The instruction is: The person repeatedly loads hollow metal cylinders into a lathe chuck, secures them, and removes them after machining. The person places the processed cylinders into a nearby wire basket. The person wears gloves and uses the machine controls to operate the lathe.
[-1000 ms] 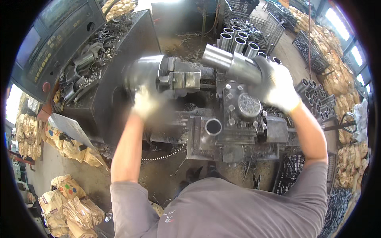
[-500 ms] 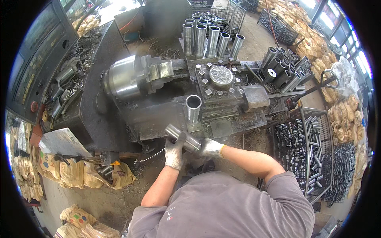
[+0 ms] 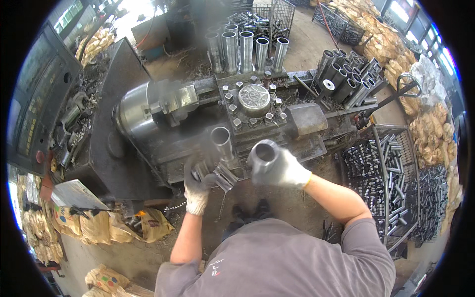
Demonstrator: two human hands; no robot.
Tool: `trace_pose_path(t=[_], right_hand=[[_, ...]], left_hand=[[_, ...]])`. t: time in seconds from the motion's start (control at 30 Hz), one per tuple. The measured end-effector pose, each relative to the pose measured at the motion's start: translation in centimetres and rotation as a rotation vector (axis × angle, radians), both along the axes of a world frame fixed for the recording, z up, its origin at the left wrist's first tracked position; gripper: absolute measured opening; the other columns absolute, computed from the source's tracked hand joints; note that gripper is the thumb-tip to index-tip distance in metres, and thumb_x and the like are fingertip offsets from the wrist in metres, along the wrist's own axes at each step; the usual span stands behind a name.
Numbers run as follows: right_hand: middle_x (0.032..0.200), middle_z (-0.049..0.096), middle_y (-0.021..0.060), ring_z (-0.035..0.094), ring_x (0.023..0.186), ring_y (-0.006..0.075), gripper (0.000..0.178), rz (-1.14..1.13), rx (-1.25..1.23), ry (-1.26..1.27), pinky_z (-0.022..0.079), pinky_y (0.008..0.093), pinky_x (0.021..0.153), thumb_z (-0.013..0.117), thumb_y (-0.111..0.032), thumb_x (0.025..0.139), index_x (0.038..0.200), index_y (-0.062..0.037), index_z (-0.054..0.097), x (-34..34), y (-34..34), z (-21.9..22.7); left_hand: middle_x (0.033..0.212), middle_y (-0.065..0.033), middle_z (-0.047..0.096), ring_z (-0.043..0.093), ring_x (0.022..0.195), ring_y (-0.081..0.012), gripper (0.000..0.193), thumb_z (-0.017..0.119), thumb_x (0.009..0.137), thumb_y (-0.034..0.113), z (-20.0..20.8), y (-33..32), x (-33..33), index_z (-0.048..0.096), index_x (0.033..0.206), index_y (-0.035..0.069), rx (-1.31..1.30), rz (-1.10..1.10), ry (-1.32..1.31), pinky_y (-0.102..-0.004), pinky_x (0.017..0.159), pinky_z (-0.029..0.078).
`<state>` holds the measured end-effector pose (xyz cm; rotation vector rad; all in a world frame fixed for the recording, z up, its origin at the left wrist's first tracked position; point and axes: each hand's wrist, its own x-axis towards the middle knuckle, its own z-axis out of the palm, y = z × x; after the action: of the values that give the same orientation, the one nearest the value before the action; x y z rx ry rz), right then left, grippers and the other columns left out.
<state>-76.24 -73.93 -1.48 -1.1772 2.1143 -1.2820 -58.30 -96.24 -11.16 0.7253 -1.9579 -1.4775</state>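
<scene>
Both my hands wear whitish work gloves. My right hand (image 3: 284, 168) is closed round a steel tube (image 3: 265, 151), held upright with its open end up at the front of the lathe. My left hand (image 3: 197, 187) grips a shiny slotted metal piece (image 3: 225, 177); motion smears it and its exact kind does not show. Just beyond that hand, another steel tube (image 3: 221, 141) stands upright on the lathe's front ledge. Farther back are the lathe chuck (image 3: 137, 110) at left and the bolted tool post (image 3: 254, 99) in the middle.
Several upright tubes (image 3: 246, 52) stand behind the tool post. More tubes (image 3: 346, 79) are stacked at the back right. A wire basket of metal parts (image 3: 368, 173) is at right. A control panel (image 3: 42, 99) borders the left, with sacks (image 3: 94, 226) below it.
My hands were together on one tilted tube; now they are apart. The right has risen with a tube turned upright, and the left holds a slotted piece. The whole view has shifted slightly.
</scene>
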Motion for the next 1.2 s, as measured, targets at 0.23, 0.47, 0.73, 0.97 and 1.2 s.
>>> trace_pose_path(t=[0.23, 0.47, 0.73, 0.97, 1.2], right_hand=[[0.12, 0.077, 0.0212, 0.078, 0.104, 0.0345, 0.063, -0.208, 0.229, 0.074, 0.063, 0.0426, 0.091, 0.09, -0.035, 0.081, 0.132, -0.0064, 0.067, -2.9, 2.0, -4.0], [0.111, 0.075, 0.0229, 0.077, 0.082, 0.0396, 0.062, 0.339, 0.155, 0.332, 0.062, 0.05, 0.066, 0.073, -0.028, 0.092, 0.146, -0.0034, 0.055, 4.9, -1.4, -4.2], [0.08, 0.07, 0.0169, 0.067, 0.058, 0.0296, 0.044, 0.227, 0.432, 0.867, 0.049, 0.0506, 0.045, 0.062, -0.013, 0.084, 0.124, 0.0061, 0.065, 6.8, -9.4, -14.4], [0.108, 0.08, 0.0154, 0.076, 0.094, 0.0201, 0.049, 0.175, 0.266, -0.468, 0.061, 0.0344, 0.084, 0.079, -0.035, 0.094, 0.127, 0.0009, 0.071, 5.2, -12.4, 0.6], [0.105, 0.076, 0.0185, 0.075, 0.095, 0.0234, 0.075, 0.116, 0.487, -0.506, 0.061, 0.0403, 0.084, 0.093, -0.038, 0.074, 0.126, 0.0099, 0.066, 7.5, -13.3, 1.0]], left_hand=[[0.115, -0.0151, 0.077, 0.076, 0.105, -0.0277, 0.065, 0.098, 0.074, 0.022, 4.9, 0.3, -10.0, 0.067, 0.129, 0.003, -0.545, -0.052, -0.051, -0.0409, 0.092, 0.061], [0.122, -0.0101, 0.07, 0.066, 0.109, -0.0161, 0.052, 0.083, 0.094, 0.013, 2.3, -4.4, -4.6, 0.062, 0.139, 0.002, 0.046, 0.156, 0.328, -0.0311, 0.092, 0.056], [0.124, -0.0072, 0.071, 0.068, 0.115, -0.0231, 0.048, 0.069, 0.106, 0.046, 1.8, -6.0, 7.7, 0.065, 0.137, 0.009, 0.853, 0.363, 0.493, -0.0415, 0.106, 0.053], [0.116, -0.0119, 0.074, 0.072, 0.107, -0.029, 0.054, 0.053, 0.107, 0.056, 2.2, -3.0, 6.5, 0.066, 0.129, 0.009, 1.204, 0.192, 0.531, -0.0471, 0.098, 0.059], [0.153, -0.0118, 0.058, 0.053, 0.144, -0.0248, 0.063, 0.056, 0.111, 0.047, 0.1, -1.2, 4.9, 0.048, 0.157, 0.005, 0.951, -0.201, 0.727, -0.0404, 0.122, 0.04]])
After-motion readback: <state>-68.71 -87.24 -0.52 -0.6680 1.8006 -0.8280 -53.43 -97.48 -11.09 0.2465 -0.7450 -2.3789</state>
